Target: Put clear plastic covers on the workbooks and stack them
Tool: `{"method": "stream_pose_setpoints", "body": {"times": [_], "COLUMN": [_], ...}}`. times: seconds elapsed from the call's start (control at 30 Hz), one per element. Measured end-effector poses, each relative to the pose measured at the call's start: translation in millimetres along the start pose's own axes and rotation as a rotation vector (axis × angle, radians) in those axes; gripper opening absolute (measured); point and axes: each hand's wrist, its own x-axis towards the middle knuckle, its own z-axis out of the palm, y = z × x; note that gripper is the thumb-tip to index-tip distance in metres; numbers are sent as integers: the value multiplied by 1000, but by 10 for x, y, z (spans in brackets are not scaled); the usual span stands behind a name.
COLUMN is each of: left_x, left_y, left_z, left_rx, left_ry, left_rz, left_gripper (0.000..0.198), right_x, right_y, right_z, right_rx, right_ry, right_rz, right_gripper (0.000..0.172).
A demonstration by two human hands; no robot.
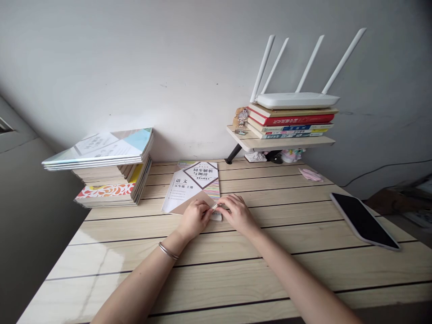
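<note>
A white and brown workbook (pixel 192 186) with Chinese print lies flat on the wooden table (pixel 219 274). At its lower right corner my left hand (pixel 195 219) and my right hand (pixel 237 213) meet, thumbs and fingertips pinched together. Between the fingertips is a small pale piece (pixel 215 206), too small to name, which both hands seem to hold. Just below the fingers a bit of white paper (pixel 216 217) shows at the book's corner. A silver bangle circles my left wrist.
Stacked books (pixel 108 189) stand at the left. At the back right, a small raised shelf (pixel 280 143) bears books and a white router (pixel 299 100) with upright antennas. A dark-screened tablet (pixel 364 220) lies at the right edge, a pink item (pixel 311 175) beyond it.
</note>
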Motion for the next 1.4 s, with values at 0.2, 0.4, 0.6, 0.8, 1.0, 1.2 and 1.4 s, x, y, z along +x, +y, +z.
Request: {"method": "stream_pose_setpoints", "body": {"times": [0.2, 0.4, 0.6, 0.8, 1.0, 1.2, 1.4], "left_x": [-2, -1, 11, 14, 13, 8, 0], "left_y": [-23, -41, -52, -39, -46, -54, -58], "left_z": [20, 31, 10, -15, -3, 11, 34], "left_rx": [41, 17, 4, -37, -72, -69, 6], "left_ry": [6, -4, 1, -4, -15, -11, -23], "left_rz": [-20, -15, -77, -97, -82, -72, -5], "left_gripper": [12, 20, 18, 19, 18, 16, 14], "right_x": [12, 47, 14, -93, -47, 8, 23], "right_y": [3, -1, 47, 126, 96, 6, -11], "right_z": [18, 64, -114, -266, -133, -149, -83], "right_rx": [30, 127, 143, 242, 203, 140, 78], "right_ry": [63, 43, 99, -266, -280, -223, -135], "right_rz": [22, 61, 134, -37, -64, -48, -20], "right_gripper": [4, 3, 16, 8, 17, 22, 22]}}
